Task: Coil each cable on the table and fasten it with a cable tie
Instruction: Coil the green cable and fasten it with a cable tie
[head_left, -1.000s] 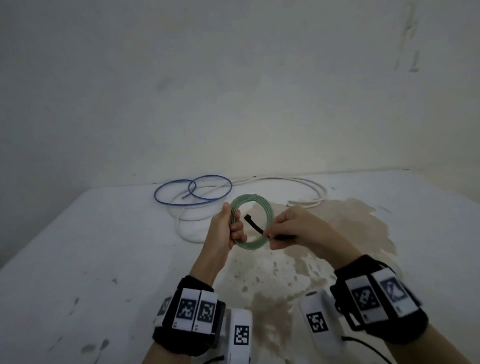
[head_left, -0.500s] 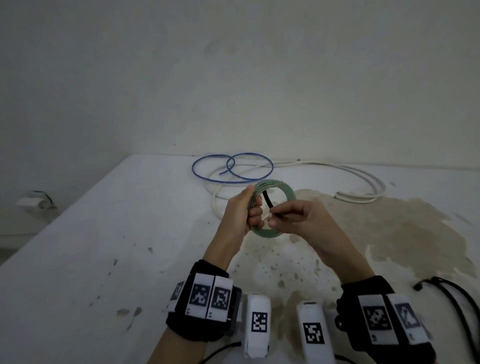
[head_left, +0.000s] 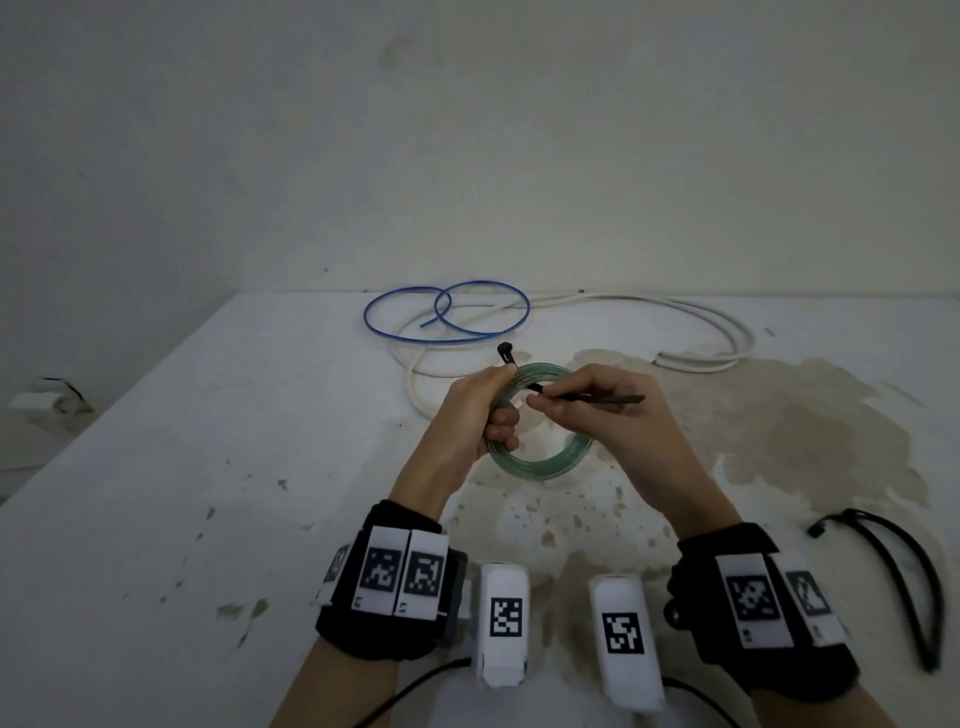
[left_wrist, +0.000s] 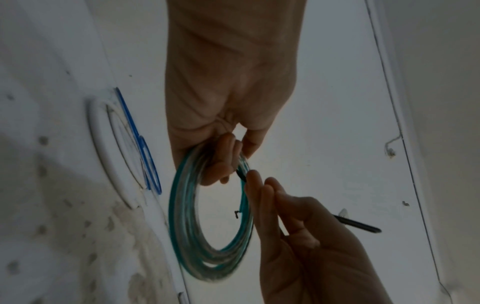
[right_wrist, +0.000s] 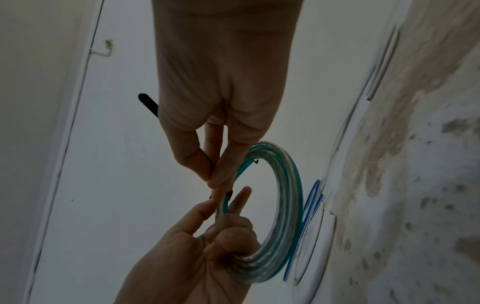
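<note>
A coil of green translucent cable (head_left: 545, 464) hangs upright above the table. My left hand (head_left: 496, 415) grips its left side with curled fingers. A black cable tie (head_left: 597, 398) crosses the coil by that grip. Its head (head_left: 504, 351) sticks up above my left thumb, and its tail points right past my right knuckles. My right hand (head_left: 543, 402) pinches the tie just beside the coil. The left wrist view shows the coil (left_wrist: 182, 226) and the tie's tail (left_wrist: 363, 225). In the right wrist view my right fingers (right_wrist: 215, 174) pinch the tie in front of the coil (right_wrist: 288, 195).
A loose blue cable (head_left: 447, 317) and a long white cable (head_left: 675, 312) lie at the back of the white, stained table (head_left: 208, 467) near the wall. A black looped cord (head_left: 909, 571) lies at the right front. The table's left edge runs diagonally.
The tie's free end no longer pokes up through the coil from my right hand; its head now stands above my left thumb and its tail points right. The head camera tilted down and left.
</note>
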